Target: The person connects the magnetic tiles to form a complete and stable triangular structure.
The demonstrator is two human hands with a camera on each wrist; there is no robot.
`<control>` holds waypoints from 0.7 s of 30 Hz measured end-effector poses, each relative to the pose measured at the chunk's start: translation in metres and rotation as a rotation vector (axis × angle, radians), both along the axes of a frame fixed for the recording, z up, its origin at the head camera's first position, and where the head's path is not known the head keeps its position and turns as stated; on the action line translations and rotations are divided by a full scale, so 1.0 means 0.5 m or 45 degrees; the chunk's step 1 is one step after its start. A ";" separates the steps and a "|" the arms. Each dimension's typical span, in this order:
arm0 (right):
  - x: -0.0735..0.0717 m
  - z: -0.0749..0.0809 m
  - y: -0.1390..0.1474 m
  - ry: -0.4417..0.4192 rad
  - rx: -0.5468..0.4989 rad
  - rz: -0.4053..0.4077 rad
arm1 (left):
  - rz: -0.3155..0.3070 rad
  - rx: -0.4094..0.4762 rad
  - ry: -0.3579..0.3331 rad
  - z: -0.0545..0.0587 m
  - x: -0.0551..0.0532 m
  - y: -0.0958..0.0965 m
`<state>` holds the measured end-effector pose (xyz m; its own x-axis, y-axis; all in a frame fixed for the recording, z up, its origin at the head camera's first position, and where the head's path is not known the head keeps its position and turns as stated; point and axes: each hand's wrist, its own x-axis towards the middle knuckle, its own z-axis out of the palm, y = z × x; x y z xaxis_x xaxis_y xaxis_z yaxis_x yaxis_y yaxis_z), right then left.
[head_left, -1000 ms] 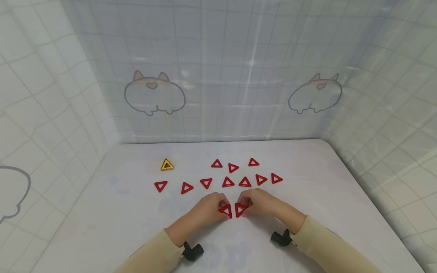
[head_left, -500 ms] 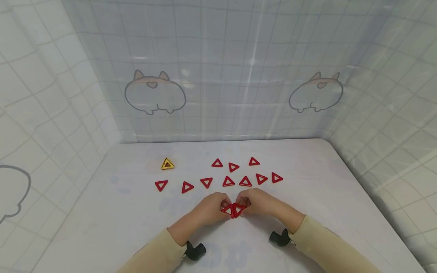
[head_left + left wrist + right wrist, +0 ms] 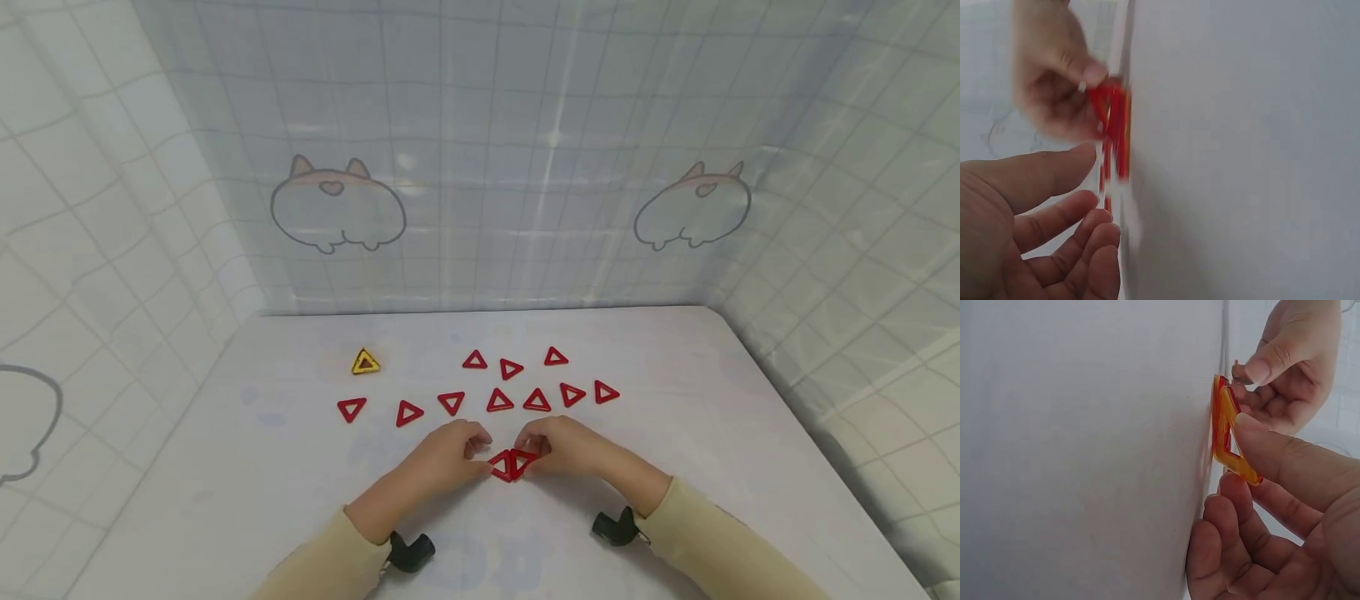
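Two red triangle frames meet edge to edge on the white table, seen in the head view: a left triangle frame (image 3: 507, 466) and a right triangle frame (image 3: 515, 467). My right hand (image 3: 566, 447) pinches the right one between thumb and fingers; in the right wrist view that frame (image 3: 1229, 422) has an orange-yellow side and stands tilted. My left hand (image 3: 450, 456) is just left of the pair, thumb and fingers spread apart. The left wrist view shows a gap between the left fingers (image 3: 1063, 215) and the blurred red frames (image 3: 1122, 134).
Several more red triangle frames (image 3: 500, 407) lie in two loose rows beyond the hands. A yellow triangle piece (image 3: 365, 369) lies at the back left. Tile-patterned sheeting (image 3: 495, 167) rises behind the table (image 3: 262, 500) and along both sides.
The two held triangle frames came together edge to edge. My left hand then let go of its frame and moved slightly left, fingers spreading. My right hand keeps its pinch.
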<state>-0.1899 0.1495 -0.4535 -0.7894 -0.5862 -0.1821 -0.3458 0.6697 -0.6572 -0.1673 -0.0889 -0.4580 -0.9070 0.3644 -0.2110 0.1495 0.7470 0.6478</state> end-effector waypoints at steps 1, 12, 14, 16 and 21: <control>0.001 0.000 -0.001 -0.004 0.002 -0.003 | 0.025 -0.003 -0.002 0.001 -0.001 -0.011; 0.006 0.002 -0.002 -0.030 -0.008 -0.026 | 0.313 0.034 0.029 0.026 -0.027 -0.161; 0.006 0.003 -0.001 -0.035 -0.004 -0.035 | 0.364 0.028 0.018 0.027 -0.033 -0.191; 0.007 0.004 0.000 -0.040 0.003 -0.042 | 0.407 0.022 0.006 0.025 -0.039 -0.220; 0.008 0.008 0.001 -0.028 -0.021 -0.028 | 0.447 -0.007 0.055 0.017 -0.050 -0.279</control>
